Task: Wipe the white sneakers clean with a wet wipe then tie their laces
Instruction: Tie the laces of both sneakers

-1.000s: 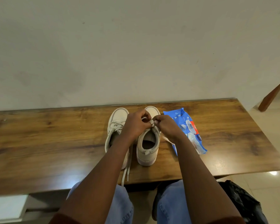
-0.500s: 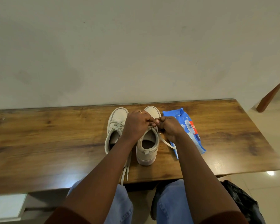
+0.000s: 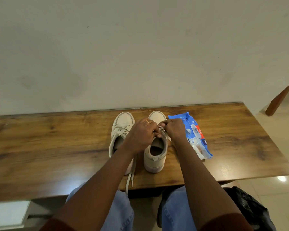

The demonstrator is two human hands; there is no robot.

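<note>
Since half a second ago your hands have parted slightly, so a small white loop shows between the knuckles where they were pressed together.

Just left of the grip stands the left sneaker [image 3: 122, 127], toe to the wall. Its loose laces [image 3: 129, 179] trail back past the heel and over the near edge of the table [image 3: 57, 147], so by the look of it that shoe is not yet tied.

Your left hand [image 3: 142, 135] is curled, thumb and fingers pinching the lace [image 3: 162, 129] from its side. Directly beneath the grip sits the right sneaker [image 3: 154, 157], heel towards you and mouth open, which puts the eyelets within easy reach of both hands. Your right hand [image 3: 173, 129] pinches the same lace from the other side. You hold it close over the tongue, probably to keep the knot tight while the bow forms.

Right of the grip, touching or just beside your right wrist, lies the blue wet wipe pack [image 3: 195, 135], flat on the table. No loose wipe is in sight, so wiping seems finished.

Far below the grip to the right, a black bag [image 3: 250, 209] sits on the floor.
</note>
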